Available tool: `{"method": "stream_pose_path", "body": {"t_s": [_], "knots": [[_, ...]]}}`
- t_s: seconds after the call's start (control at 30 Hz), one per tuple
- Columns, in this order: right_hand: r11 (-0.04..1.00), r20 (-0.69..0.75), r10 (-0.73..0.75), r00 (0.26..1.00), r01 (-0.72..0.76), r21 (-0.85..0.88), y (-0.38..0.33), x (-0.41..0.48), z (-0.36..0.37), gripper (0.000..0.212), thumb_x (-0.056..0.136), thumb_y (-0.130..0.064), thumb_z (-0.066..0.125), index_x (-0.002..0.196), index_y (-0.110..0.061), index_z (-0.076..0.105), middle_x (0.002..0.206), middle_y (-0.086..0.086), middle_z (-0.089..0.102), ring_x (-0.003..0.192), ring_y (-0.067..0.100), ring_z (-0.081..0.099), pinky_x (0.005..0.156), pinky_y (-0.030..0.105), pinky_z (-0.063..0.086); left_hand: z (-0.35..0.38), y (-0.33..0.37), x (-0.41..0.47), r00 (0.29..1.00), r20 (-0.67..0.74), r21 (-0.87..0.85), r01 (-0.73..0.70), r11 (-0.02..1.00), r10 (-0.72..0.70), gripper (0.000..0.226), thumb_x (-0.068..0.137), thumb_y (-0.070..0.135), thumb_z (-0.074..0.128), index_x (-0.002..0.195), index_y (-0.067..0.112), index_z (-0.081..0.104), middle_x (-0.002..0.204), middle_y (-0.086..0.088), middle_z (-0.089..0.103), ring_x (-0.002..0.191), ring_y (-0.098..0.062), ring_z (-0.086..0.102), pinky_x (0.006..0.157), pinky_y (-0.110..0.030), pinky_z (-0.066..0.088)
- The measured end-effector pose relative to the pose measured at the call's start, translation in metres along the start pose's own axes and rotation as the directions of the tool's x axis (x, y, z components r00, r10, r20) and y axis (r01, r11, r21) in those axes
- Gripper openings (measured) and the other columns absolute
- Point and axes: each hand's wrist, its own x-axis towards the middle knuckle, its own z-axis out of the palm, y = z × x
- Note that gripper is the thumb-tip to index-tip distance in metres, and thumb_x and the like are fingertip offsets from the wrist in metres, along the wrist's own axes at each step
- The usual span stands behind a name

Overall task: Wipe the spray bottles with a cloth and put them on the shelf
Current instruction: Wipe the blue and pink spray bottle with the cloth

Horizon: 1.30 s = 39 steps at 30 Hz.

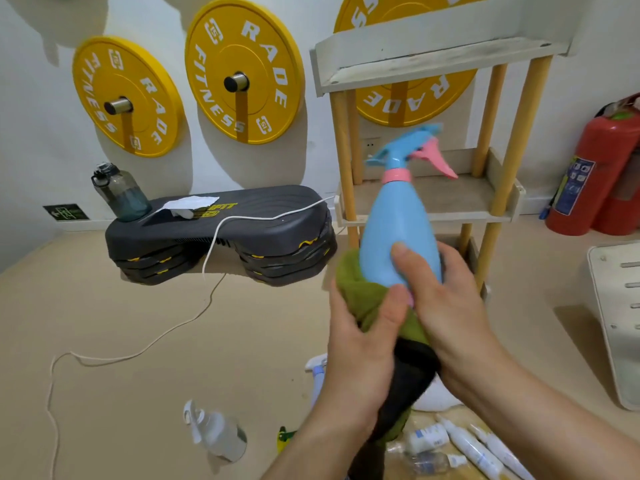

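While your right hand (450, 306) grips the spray bottle (398, 223) low, left hand (360, 344) clutching the cloth (360, 292), rubbing may tip it.

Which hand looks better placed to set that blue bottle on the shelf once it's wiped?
Probably the right hand: it grips the blue spray bottle, and the wooden shelf stands just behind it, slightly to the right. The left hand holds the green cloth around the bottle's base.
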Motion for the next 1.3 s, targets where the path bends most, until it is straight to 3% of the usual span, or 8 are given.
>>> {"method": "stream_pose_path", "body": {"t_s": [0.17, 0.37, 0.53, 0.67, 0.8, 1.03, 1.2, 1.3], "knots": [[0.875, 0.162, 0.299, 0.94, -0.338, 0.346, -0.015, 0.004, -0.005, 0.037, 0.094, -0.038, 0.06, 0.115, -0.008, 0.067, 0.101, 0.012, 0.077, 0.097, 0.028, 0.073, 0.087, 0.039, 0.059, -0.017, 0.004, 0.016, 0.896, 0.21, 0.694, -0.418, 0.585, 0.391, 0.075, 0.08, 0.056, 0.067, 0.144, 0.038, 0.03, 0.148, 0.008, 0.041, 0.138, -0.007, 0.04, 0.112, -0.029, 0.036], [0.739, 0.391, 0.358, 0.848, -0.513, 0.436, -0.015, -0.003, -0.007, 0.048, 0.089, -0.041, 0.063, 0.121, -0.005, 0.066, 0.106, 0.014, 0.074, 0.081, 0.021, 0.069, 0.077, 0.029, 0.058, -0.04, 0.034, 0.031, 0.613, 0.487, 0.767, -0.641, 0.031, 0.622, 0.051, 0.093, 0.056, 0.053, 0.127, 0.019, 0.048, 0.118, -0.002, 0.051, 0.101, -0.028, 0.06, 0.087, -0.033, 0.05], [0.707, 0.474, 0.321, 0.82, -0.54, 0.457, -0.005, -0.012, -0.001, 0.058, 0.078, -0.049, 0.061, 0.123, -0.011, 0.066, 0.113, 0.015, 0.073, 0.096, 0.025, 0.068, 0.095, 0.045, 0.051, -0.028, 0.042, 0.031, 0.709, 0.033, 0.717, -0.508, 0.477, 0.705, 0.019, 0.101, 0.039, 0.047, 0.092, 0.029, 0.06, 0.086, 0.008, 0.067, 0.083, -0.011, 0.063, 0.077, -0.022, 0.046], [0.768, 0.336, 0.241, 0.911, -0.39, 0.508, -0.003, -0.006, 0.001, 0.059, 0.074, -0.033, 0.07, 0.126, -0.008, 0.058, 0.113, 0.016, 0.073, 0.101, 0.026, 0.071, 0.089, 0.044, 0.058, -0.026, 0.052, 0.041, 0.906, -0.417, 0.016, -0.073, 0.997, 0.073, 0.035, 0.1, 0.039, 0.053, 0.083, 0.016, 0.073, 0.084, 0.004, 0.075, 0.08, -0.014, 0.071, 0.084, -0.033, 0.054], [0.818, 0.107, 0.179, 0.978, -0.208, 0.537, 0.004, -0.001, 0.012, 0.077, 0.064, -0.024, 0.081, 0.133, -0.011, 0.052, 0.119, 0.015, 0.071, 0.101, 0.029, 0.072, 0.081, 0.041, 0.06, -0.009, 0.043, 0.024, 0.973, -0.205, 0.158, -0.072, 0.985, 0.104, 0.044, 0.091, 0.051, 0.048, 0.106, 0.019, 0.074, 0.11, 0.003, 0.075, 0.109, -0.015, 0.068, 0.101, -0.038, 0.051], [0.714, 0.403, 0.31, 0.861, -0.491, 0.5, 0.017, -0.023, 0.02, 0.058, 0.077, -0.033, 0.069, 0.126, -0.004, 0.062, 0.112, 0.018, 0.073, 0.103, 0.029, 0.071, 0.081, 0.039, 0.061, -0.027, 0.028, 0.035, 0.796, -0.188, 0.499, -0.427, 0.754, 0.575, 0.032, 0.093, 0.038, 0.046, 0.084, 0.021, 0.072, 0.084, 0.01, 0.074, 0.086, -0.011, 0.069, 0.085, -0.027, 0.051], [0.851, 0.297, 0.147, 0.944, -0.273, 0.448, 0.021, -0.026, 0.015, 0.069, 0.068, -0.026, 0.084, 0.129, -0.01, 0.056, 0.112, 0.01, 0.074, 0.1, 0.023, 0.073, 0.077, 0.035, 0.061, -0.038, 0.029, 0.049, 0.903, -0.429, 0.019, 0.001, 1.0, 0.007, 0.037, 0.09, 0.031, 0.056, 0.058, 0.017, 0.069, 0.07, -0.007, 0.069, 0.073, -0.027, 0.061, 0.079, -0.042, 0.051], [0.984, 0.195, -0.019, 0.981, -0.017, 0.179, 0.03, -0.021, 0.012, 0.075, 0.061, -0.03, 0.086, 0.127, -0.018, 0.053, 0.113, 0.001, 0.073, 0.1, 0.015, 0.071, 0.082, 0.032, 0.06, -0.029, 0.028, 0.036, 0.897, -0.167, -0.398, 0.318, 0.86, -0.409, 0.033, 0.087, 0.036, 0.05, 0.082, 0.012, 0.072, 0.088, -0.014, 0.074, 0.076, -0.03, 0.07, 0.077, -0.035, 0.056]]}}
